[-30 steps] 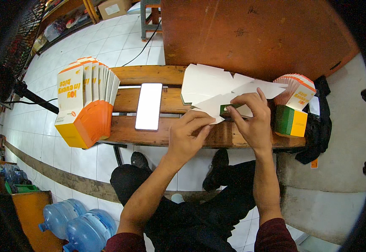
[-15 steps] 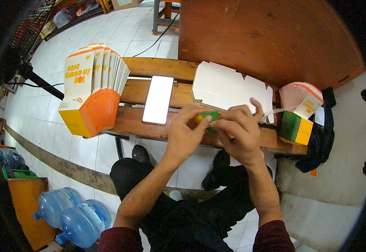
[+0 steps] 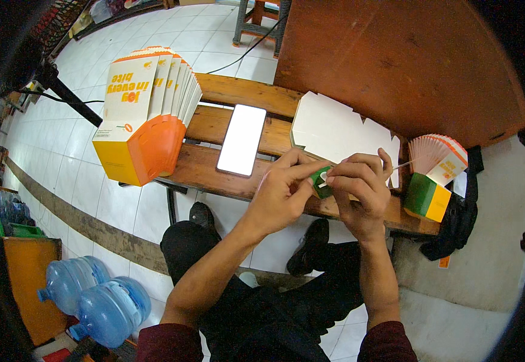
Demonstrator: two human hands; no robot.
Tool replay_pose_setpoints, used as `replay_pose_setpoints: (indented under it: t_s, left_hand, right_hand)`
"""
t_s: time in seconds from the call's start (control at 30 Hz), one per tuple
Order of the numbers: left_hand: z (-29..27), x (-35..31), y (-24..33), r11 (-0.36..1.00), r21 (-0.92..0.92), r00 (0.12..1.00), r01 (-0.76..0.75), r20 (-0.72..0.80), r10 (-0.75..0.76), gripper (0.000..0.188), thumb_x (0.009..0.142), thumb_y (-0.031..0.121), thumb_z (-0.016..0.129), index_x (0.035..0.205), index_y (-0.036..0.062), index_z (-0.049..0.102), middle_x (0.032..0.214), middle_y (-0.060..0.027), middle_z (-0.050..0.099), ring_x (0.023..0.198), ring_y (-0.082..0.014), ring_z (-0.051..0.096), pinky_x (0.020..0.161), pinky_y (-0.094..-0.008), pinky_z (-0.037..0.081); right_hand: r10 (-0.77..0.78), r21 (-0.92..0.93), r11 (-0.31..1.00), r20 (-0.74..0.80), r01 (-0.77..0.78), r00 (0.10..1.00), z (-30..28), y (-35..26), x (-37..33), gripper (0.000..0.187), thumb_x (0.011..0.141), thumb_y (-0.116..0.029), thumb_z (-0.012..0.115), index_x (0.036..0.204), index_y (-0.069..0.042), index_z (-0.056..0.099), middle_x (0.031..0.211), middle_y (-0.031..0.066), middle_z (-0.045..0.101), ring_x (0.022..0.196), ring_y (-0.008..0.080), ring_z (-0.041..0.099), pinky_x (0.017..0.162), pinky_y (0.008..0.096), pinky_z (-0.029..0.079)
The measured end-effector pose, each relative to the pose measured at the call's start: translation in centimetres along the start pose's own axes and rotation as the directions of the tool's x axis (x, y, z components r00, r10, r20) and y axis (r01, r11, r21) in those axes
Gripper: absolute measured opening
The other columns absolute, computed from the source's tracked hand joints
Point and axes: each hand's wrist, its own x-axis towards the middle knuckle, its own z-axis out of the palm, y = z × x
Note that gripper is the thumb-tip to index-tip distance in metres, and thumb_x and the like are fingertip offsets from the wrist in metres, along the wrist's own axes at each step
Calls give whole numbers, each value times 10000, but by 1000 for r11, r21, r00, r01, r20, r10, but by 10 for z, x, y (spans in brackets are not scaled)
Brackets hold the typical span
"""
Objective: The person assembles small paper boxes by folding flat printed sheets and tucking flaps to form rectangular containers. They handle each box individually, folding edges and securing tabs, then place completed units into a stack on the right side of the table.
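Note:
In front of the bench, my left hand (image 3: 281,194) and my right hand (image 3: 362,192) meet at a small green piece (image 3: 320,188) with a white patch on it; its exact kind is not clear. My right fingers pinch its right side, while the left thumb and forefinger close on its left edge. A thin pale strip (image 3: 402,163) sticks out beyond my right hand toward the right. Just behind the hands lies a stack of white die-cut cardboard blanks (image 3: 341,127), partly covered by my right fingers.
Nested orange, yellow and white cartons (image 3: 145,151) stand fanned on the bench's left. A lit white-screened phone (image 3: 242,142) lies beside them. Smaller green and yellow cartons (image 3: 426,196) sit at the right end. Blue water jugs (image 3: 114,311) lie at lower left; a brown panel (image 3: 395,60) rises behind.
The green piece has turned, now showing its white patch. Both hands have shifted slightly right and down, with the left forefinger reaching across to it. The whole view has also shifted.

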Motion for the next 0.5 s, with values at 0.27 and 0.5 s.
replay_pose_setpoints:
  t_s: [0.27, 0.5]
  left_hand:
    - [0, -2, 6, 991, 121, 996, -61, 75, 52, 351, 787, -61, 516, 1095, -45, 684, 927, -132, 539, 826, -222, 544, 655, -301, 446]
    - [7, -2, 4, 989, 58, 990, -135, 54, 132, 479, 768, -80, 525, 1241, -28, 580, 911, -121, 561, 825, -205, 550, 707, -297, 454]
  right_hand:
    - [85, 49, 995, 123, -92, 989, -11, -3, 3, 221, 674, -85, 780, 862, -174, 708, 919, -9, 644, 934, 206, 598, 1029, 469, 302]
    - [241, -30, 971, 111, -239, 964, -17, -16, 7, 164, 720, -51, 753, 857, -110, 687, 906, 26, 632, 903, 212, 600, 1080, 479, 253]
